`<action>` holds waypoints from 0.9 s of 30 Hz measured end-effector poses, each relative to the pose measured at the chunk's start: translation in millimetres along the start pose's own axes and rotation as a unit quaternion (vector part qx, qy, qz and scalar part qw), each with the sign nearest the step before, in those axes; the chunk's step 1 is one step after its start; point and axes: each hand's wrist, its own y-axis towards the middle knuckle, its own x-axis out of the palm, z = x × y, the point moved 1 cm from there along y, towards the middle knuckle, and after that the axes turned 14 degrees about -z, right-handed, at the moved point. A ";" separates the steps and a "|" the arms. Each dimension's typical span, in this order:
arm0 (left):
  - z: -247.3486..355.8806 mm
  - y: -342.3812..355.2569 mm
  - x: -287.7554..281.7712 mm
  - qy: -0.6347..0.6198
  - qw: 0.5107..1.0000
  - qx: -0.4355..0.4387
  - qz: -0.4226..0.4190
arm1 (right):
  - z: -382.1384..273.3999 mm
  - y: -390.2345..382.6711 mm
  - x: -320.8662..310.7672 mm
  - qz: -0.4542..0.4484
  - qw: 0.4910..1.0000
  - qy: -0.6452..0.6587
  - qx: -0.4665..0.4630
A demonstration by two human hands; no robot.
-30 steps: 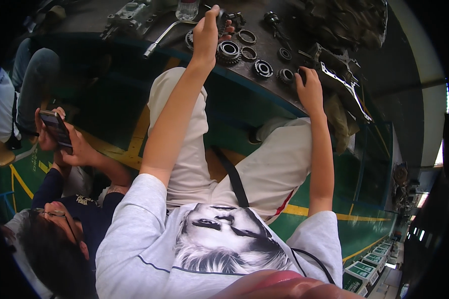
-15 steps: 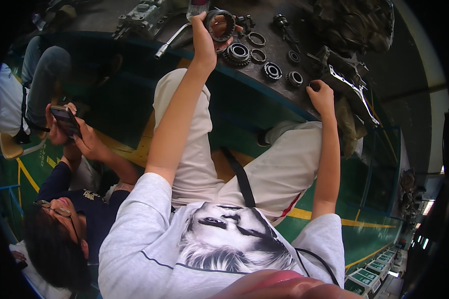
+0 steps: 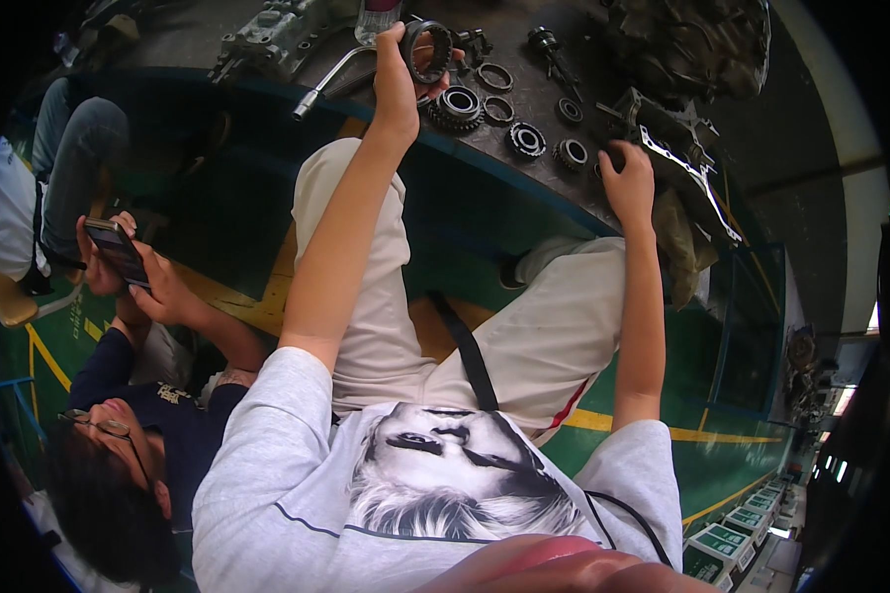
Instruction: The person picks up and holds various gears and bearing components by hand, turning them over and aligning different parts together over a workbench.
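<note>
My left hand (image 3: 398, 89) grips a dark toothed ring, like a gear sleeve (image 3: 428, 51), and holds it up over the front of the workbench (image 3: 554, 188). Its thumb and fingers wrap the ring's rim. My right hand (image 3: 628, 186) is low at the bench's front edge with thumb and forefinger apart. A small dark round part (image 3: 598, 170) lies by its thumb; whether they touch I cannot tell. Left of it sit a small gear (image 3: 571, 154) and a bearing-like gear (image 3: 526, 140). A larger gear (image 3: 457, 107) and two thin rings (image 3: 495, 76) lie below and beside the held sleeve.
A socket wrench (image 3: 328, 81) and a metal valve-body-like casting (image 3: 267, 42) lie at the left. At the back are a geared shaft (image 3: 554, 57) and a big dark housing (image 3: 687, 44). A bright-edged casting (image 3: 677, 158) stands right. A seated person (image 3: 158, 405) holds a phone at my left.
My right hand's fingers have spread from a closed pinch, and the hand has shifted slightly left and up. My left hand still holds the ring. The whole view has shifted a little.
</note>
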 end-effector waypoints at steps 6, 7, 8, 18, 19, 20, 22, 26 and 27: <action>-5.4 0.7 -5.7 -0.056 0.995 0.046 0.068 | -77.1 8.4 11.8 0.001 0.974 0.010 -0.224; -4.7 -0.6 -5.4 -0.052 0.995 0.044 0.078 | -84.8 8.7 16.7 -0.021 0.975 0.000 -0.219; -4.2 -1.7 -5.3 -0.047 0.994 0.042 0.088 | -90.0 9.4 20.4 -0.044 0.976 -0.010 -0.214; 0.8 -2.3 -11.0 -0.053 0.990 0.052 0.119 | -112.2 24.2 10.1 -0.092 0.974 0.095 -0.184; 0.2 -2.2 -10.2 -0.050 0.990 0.053 0.122 | -121.9 25.2 8.0 -0.089 0.968 0.107 -0.209; 0.0 -1.9 -9.4 -0.046 0.990 0.054 0.124 | -131.9 26.8 6.9 -0.085 0.961 0.118 -0.233; -0.1 -3.0 -8.5 -0.042 0.990 0.051 0.123 | -148.7 36.6 12.2 -0.089 0.957 0.110 -0.253; 0.2 -4.2 -6.5 -0.055 0.990 0.039 0.121 | -167.2 57.7 28.4 -0.104 0.945 0.121 -0.286; 0.7 -4.4 -6.5 -0.056 0.990 0.039 0.121 | -166.6 62.5 33.4 -0.099 0.947 0.105 -0.287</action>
